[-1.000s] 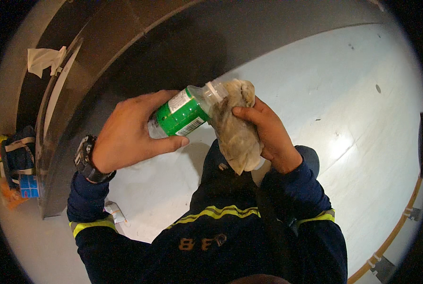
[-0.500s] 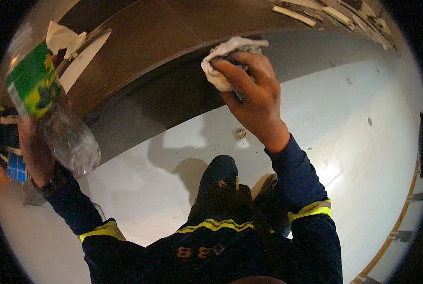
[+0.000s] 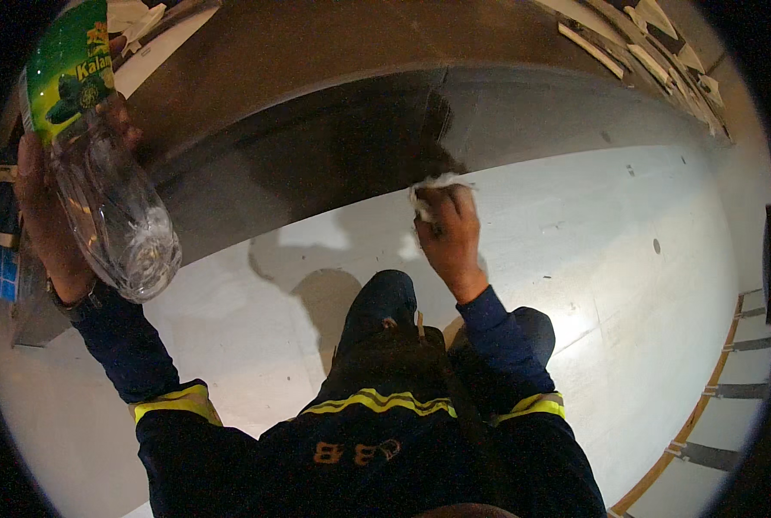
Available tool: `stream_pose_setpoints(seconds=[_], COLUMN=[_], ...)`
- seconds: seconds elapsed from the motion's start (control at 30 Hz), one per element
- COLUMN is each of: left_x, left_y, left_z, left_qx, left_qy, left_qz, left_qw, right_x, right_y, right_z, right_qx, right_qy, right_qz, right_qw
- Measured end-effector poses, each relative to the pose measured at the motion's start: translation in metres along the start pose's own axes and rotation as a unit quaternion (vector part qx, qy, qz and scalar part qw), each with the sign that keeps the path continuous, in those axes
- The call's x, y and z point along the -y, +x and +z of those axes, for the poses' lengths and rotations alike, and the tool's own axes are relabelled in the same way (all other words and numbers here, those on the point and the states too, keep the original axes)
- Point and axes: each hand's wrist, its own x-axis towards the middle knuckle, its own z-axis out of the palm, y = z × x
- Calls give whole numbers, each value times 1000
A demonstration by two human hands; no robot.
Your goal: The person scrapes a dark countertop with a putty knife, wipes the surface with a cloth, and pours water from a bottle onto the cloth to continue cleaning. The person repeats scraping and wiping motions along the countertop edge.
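My left hand (image 3: 42, 198) is closed round a clear plastic bottle (image 3: 113, 216) with a green and yellow label, held up at the left. The bottle is tilted, and how much is in it I cannot tell. My right hand (image 3: 451, 237) grips a crumpled white cloth (image 3: 442, 181), partly hidden by the fingers and blurred. The cloth is at the lower edge of a dark grey panel (image 3: 316, 155), where it meets the pale floor (image 3: 575, 224). A darker, wet-looking streak (image 3: 438, 116) runs down the panel just above the cloth.
Beyond the panel lies a brown surface (image 3: 316, 43). Wooden strips and scraps (image 3: 653, 60) lie at the far right, with more pale pieces (image 3: 157, 56) at the far left. A blue box (image 3: 0, 272) sits at the left edge. My knees are close below my right hand.
My right hand has moved the cloth down and toward me, from the panel's upper edge to its lower edge, uncovering the dark streak. The bottle has shifted slightly up in my left hand.
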Motion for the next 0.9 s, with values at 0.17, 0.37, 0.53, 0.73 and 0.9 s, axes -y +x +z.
stream_pose_setpoints(seconds=[0.17,0.37,0.53,0.73,0.9], left_x=[7,14,4,14,23], left_y=[8,1,-3,2,10], left_z=[-27,-36,-46,-62,-73], left_qx=[187,232,166,83,68], left_qy=[-35,-136,-113,72,295], left_qz=[12,-9,-64,103,221], left_qw=[982,963,978,989,927], right_x=[10,69,80,83,43], right_y=[-22,16,95,91,-16], right_z=[5,-40,-27,-17,26], right_qx=[-14,-120,-144,-107,23], right_qy=[107,159,37,0,31], right_qz=[163,172,-144,-104,76], right_qw=[981,965,978,989,996])
